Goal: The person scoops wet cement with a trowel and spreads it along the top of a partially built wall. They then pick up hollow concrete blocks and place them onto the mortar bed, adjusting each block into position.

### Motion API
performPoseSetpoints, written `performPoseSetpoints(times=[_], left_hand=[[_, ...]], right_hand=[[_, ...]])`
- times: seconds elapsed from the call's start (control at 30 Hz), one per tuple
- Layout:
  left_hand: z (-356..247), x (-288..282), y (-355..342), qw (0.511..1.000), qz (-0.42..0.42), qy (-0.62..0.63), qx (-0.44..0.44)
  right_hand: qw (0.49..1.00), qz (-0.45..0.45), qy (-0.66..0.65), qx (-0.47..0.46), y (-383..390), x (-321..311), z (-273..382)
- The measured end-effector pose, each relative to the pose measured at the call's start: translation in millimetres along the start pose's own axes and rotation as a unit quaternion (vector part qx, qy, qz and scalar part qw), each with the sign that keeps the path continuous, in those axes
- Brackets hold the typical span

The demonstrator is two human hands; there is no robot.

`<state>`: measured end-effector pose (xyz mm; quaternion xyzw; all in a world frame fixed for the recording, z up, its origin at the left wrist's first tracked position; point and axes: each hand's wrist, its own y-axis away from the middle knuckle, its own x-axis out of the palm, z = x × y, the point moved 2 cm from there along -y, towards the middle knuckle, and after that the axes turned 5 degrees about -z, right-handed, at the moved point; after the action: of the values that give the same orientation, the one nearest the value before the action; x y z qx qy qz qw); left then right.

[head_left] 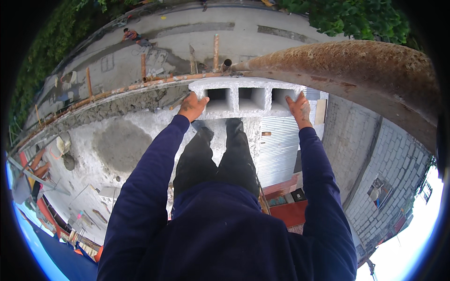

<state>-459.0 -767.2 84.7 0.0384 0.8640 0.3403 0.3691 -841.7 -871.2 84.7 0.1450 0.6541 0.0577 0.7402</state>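
A grey concrete hollow block (234, 110) with three square cells is held out in front of me, its cells facing up. My left hand (192, 107) grips its left end, thumb over the rim by the left cell. At the opposite end my right hand (299, 108) clasps the block the same way, thumb near the right cell. Fingers of both hands are partly hidden behind the block's ends. Just beyond the block runs a rough mortar edge (136, 104) with rusty upright bars.
A thick rusty pipe (347, 58) arches past at the right. Damp mortar patches (121, 144) mark the pale slab at left. Corrugated metal roofing (280, 152) lies lower at right, beside a block wall (384, 173). A person (132, 35) is on the pavement far below.
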Motion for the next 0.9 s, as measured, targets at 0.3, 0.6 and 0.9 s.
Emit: performPoseSetpoints(times=[0.3,0.6,0.9], left_hand=[[1.3,-3.7,-0.2,1.0,0.018,-0.019,-0.006],[2.9,-2.4,0.4,1.0,-0.002,0.008,0.001],[-1.9,-7.9,3.6,1.0,-0.003,-0.011,0.012]], right_hand=[[1.0,0.012,0.008,-0.005,-1.0,0.8,-2.7],[1.0,-0.023,0.008,-0.006,5.0,-1.0,1.9],[0.999,-0.023,0.031,-0.01,3.0,4.7,-1.6]])
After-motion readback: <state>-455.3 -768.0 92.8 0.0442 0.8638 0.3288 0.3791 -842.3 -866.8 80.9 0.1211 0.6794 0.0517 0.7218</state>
